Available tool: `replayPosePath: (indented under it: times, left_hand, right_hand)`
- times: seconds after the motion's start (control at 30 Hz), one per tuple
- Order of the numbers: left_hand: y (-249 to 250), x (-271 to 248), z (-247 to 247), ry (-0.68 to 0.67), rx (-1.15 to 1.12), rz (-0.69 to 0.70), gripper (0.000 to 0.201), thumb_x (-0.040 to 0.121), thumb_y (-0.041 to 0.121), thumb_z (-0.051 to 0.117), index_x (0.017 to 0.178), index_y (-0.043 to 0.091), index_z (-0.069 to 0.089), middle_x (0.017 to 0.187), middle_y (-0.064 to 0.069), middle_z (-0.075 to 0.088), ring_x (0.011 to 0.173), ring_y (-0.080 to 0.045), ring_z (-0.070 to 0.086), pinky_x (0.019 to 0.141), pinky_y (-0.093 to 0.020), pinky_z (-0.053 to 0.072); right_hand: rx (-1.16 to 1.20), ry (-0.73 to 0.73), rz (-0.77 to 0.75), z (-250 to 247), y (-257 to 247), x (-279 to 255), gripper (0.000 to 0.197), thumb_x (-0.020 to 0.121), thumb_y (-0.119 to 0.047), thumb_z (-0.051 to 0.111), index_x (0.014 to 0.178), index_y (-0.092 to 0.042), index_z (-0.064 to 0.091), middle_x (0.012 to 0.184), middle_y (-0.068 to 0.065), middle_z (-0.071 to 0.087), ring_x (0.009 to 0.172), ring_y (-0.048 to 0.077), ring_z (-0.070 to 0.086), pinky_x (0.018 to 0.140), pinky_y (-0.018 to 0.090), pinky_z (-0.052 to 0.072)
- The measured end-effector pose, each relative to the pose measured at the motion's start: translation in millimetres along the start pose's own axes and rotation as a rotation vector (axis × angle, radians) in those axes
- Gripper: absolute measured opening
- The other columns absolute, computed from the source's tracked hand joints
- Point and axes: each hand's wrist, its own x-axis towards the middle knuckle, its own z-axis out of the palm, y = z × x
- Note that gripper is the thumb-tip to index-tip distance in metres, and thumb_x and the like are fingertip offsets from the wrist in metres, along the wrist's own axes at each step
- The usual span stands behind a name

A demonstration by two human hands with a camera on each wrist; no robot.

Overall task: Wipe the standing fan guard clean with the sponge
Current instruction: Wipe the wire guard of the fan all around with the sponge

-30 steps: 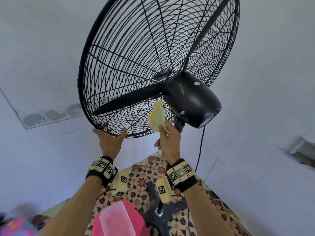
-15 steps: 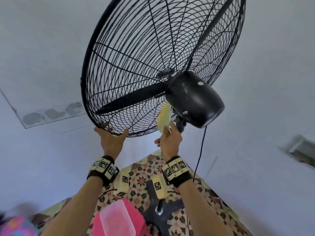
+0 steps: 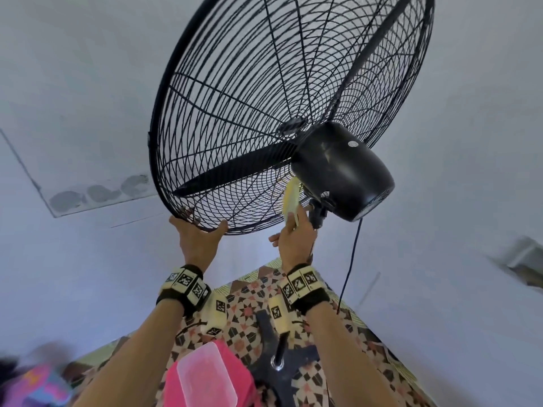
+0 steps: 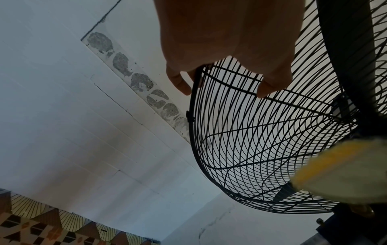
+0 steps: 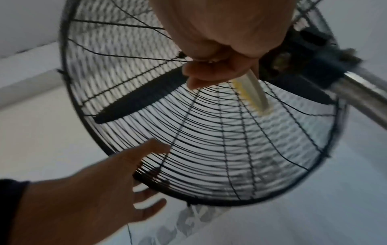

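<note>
The black wire fan guard (image 3: 235, 113) tilts overhead, with the black motor housing (image 3: 343, 171) behind its centre. My left hand (image 3: 199, 233) grips the guard's lower rim, fingers curled over the edge (image 4: 226, 49). My right hand (image 3: 293, 239) pinches a yellow sponge (image 3: 291, 198) and holds it edge-on against the rear wires just below the motor housing. In the right wrist view the sponge (image 5: 253, 92) lies along the guard's wires (image 5: 209, 149) under my right hand (image 5: 220, 66), and my left hand (image 5: 125, 174) clasps the rim. The left wrist view shows the sponge (image 4: 343, 170) beside the guard (image 4: 251, 140).
The fan's metal pole (image 5: 366, 96) and dark base (image 3: 279, 365) stand on a patterned tile floor (image 3: 244, 304). A pink tub with a clear lid (image 3: 205, 374) sits by the base. The power cord (image 3: 349, 259) hangs from the motor. Pale walls surround the fan.
My right hand has slid the sponge up and to the right, closer under the motor housing, turning it edge-on. My left hand stays on the lower rim.
</note>
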Motion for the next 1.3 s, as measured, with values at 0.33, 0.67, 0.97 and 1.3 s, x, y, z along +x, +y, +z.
replayPosePath:
  times: [0.33,0.67,0.97,1.3]
  left_hand:
    - [-0.1,-2.4,-0.2,0.003,0.012,0.024,0.12,0.087,0.037,0.082,0.159,0.006,-0.008,0.164,-0.015,0.029,0.146,-0.032,0.038,0.109,-0.028,0.028]
    - [-4.9,-0.1,2.4,0.01,0.003,0.018,0.121,0.085,0.038,0.084,0.16,0.011,-0.008,0.164,-0.015,0.029,0.146,-0.031,0.038,0.109,-0.029,0.029]
    - [-8.4,2.0,3.7,0.031,0.003,0.012,0.122,0.084,0.04,0.083,0.159,0.009,-0.007,0.163,-0.016,0.031,0.145,-0.033,0.039,0.111,-0.03,0.029]
    - [-6.4,0.1,1.7,0.028,-0.003,0.011,0.118,0.085,0.039,0.083,0.159,0.009,-0.003,0.162,-0.017,0.032,0.144,-0.034,0.04,0.113,-0.035,0.032]
  right_hand:
    - [-0.016,0.088,-0.099,9.3,8.7,-2.2,0.034,0.11,-0.014,0.043,0.142,-0.008,0.053,0.1,0.008,0.071,0.047,0.015,0.069,0.042,0.023,0.054]
    - [0.047,0.113,-0.085,6.4,19.1,-6.5,0.04,0.11,-0.016,0.045,0.149,-0.012,0.051,0.104,-0.01,0.07,0.049,0.018,0.07,0.045,0.023,0.056]
    - [0.043,0.041,-0.29,12.7,17.7,-19.1,0.041,0.109,-0.022,0.048,0.149,-0.012,0.051,0.103,0.0,0.074,0.048,0.012,0.069,0.042,0.021,0.052]
    - [-0.022,0.007,-0.041,26.3,44.4,-12.9,0.043,0.111,-0.026,0.041,0.153,-0.018,0.042,0.108,0.004,0.072,0.05,0.02,0.07,0.046,0.034,0.058]
